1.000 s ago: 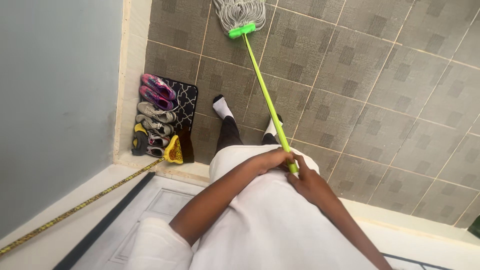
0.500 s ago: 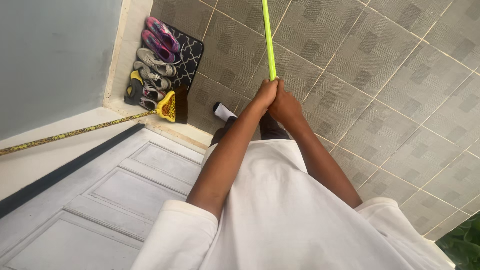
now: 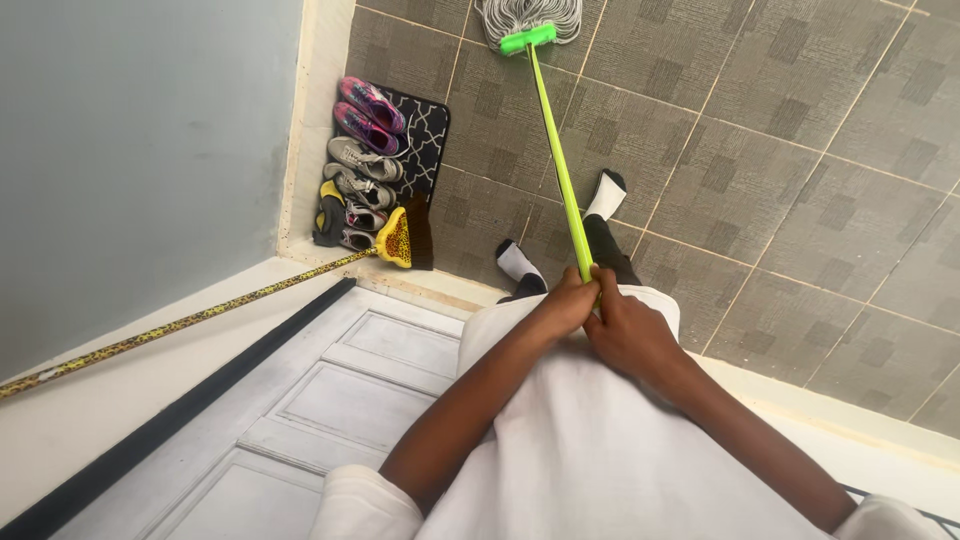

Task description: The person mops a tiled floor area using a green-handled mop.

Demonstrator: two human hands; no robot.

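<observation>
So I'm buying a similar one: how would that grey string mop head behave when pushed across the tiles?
The grey string mop head looks floppy, so its strands would probably splay and drag. The thin green handle seems stiff and light; both hands grip only its top end.

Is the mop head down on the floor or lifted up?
Down on the floor: the mop head lies spread on the tiles, its green handle slanting up to both hands.
</observation>
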